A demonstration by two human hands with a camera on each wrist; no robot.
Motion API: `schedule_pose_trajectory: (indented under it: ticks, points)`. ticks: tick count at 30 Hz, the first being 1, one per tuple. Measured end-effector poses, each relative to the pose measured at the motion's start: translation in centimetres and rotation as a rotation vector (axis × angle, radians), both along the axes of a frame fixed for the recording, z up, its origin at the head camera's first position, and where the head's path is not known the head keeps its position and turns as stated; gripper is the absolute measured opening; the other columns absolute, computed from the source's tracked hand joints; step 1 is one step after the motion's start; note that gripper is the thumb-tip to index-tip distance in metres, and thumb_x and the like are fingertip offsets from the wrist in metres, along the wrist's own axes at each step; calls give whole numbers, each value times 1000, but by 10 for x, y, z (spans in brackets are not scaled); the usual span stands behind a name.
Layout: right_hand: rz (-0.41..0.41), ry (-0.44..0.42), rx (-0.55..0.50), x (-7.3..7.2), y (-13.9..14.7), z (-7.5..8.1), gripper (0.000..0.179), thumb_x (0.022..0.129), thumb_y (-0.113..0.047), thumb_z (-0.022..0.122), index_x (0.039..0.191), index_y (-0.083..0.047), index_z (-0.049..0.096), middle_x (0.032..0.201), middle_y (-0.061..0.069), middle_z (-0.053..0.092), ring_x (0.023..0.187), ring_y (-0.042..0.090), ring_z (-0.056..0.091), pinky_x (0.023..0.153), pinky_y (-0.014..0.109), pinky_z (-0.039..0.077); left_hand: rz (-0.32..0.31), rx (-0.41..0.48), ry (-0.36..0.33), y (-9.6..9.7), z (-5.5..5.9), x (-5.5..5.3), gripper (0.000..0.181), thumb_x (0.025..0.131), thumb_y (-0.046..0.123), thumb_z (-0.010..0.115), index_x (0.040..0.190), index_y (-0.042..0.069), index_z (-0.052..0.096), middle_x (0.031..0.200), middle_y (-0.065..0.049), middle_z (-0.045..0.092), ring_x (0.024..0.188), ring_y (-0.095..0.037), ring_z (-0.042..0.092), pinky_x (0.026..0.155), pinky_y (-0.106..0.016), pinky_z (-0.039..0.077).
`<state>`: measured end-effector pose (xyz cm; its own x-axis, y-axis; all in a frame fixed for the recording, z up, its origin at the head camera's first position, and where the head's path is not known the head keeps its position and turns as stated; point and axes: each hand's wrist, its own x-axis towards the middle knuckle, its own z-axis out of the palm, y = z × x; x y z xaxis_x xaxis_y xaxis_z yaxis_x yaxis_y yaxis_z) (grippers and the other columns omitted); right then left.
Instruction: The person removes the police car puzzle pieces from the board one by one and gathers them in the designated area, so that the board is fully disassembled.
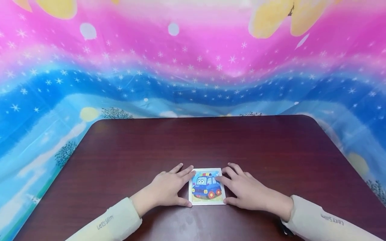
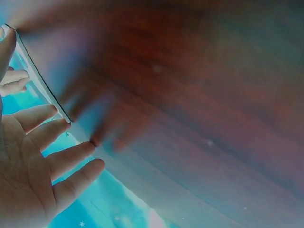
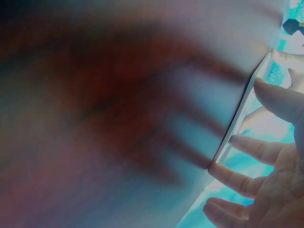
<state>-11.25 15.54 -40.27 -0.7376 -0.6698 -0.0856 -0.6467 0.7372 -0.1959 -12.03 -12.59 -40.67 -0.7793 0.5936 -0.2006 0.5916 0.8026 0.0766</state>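
A small square picture board (image 1: pixel 206 191) with a white border lies flat near the front of the table. Its picture is a blue cartoon car with eyes, red wheels and a roof light. My left hand (image 1: pixel 169 189) touches the board's left side, thumb at the lower corner and fingertips near the upper one. On the other side, my right hand (image 1: pixel 248 190) rests its thumb by the lower right corner, with a fingertip over the picture's right edge. Both wrist views catch the board's thin edge (image 3: pixel 240 109), with extended fingers (image 2: pixel 71 159) beside it.
The dark reddish-brown table (image 1: pixel 193 140) has a glossy top and rounded far corners. A pink and blue patterned cloth (image 1: pixel 193 67) hangs behind and around it. Something small and black (image 1: pixel 285 229) shows under the right sleeve.
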Motion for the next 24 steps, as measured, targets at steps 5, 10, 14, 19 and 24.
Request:
schedule_pose_trajectory:
  ticks: [5,10,14,19,24]
  points:
    - [6,13,10,3,-3,1,62,84,-44,77,137,-17,59,137,8,53,139,42,37,84,56,53,0,7,3,-3,0,5,101,76,75,67,155,21,36,164,4,30,150,-30,33,88,-52,55]
    - [5,-37,19,-2,-2,11,63,84,-44,76,139,-18,58,141,9,52,136,39,40,84,57,53,13,48,-25,-5,0,6,104,78,76,62,158,18,29,166,1,23,152,-29,28,89,-53,55]
    - [13,-54,-7,-10,-6,20,61,86,-42,75,139,-18,57,141,9,53,130,33,46,82,55,54,31,52,0,-6,0,7,100,81,75,59,157,16,31,166,0,25,151,-29,29,85,-50,56]
    - [21,-76,-42,-22,-17,29,61,86,-39,76,140,-18,56,140,9,54,125,31,50,84,54,55,55,54,10,-7,0,8,95,83,72,61,155,16,35,164,0,30,150,-30,31,85,-52,56]
    - [22,-94,-42,-32,-32,31,61,86,-38,77,140,-18,57,137,6,56,122,26,51,87,50,56,63,49,27,-7,-1,9,94,82,71,63,154,16,38,163,1,33,149,-31,34,86,-53,56]
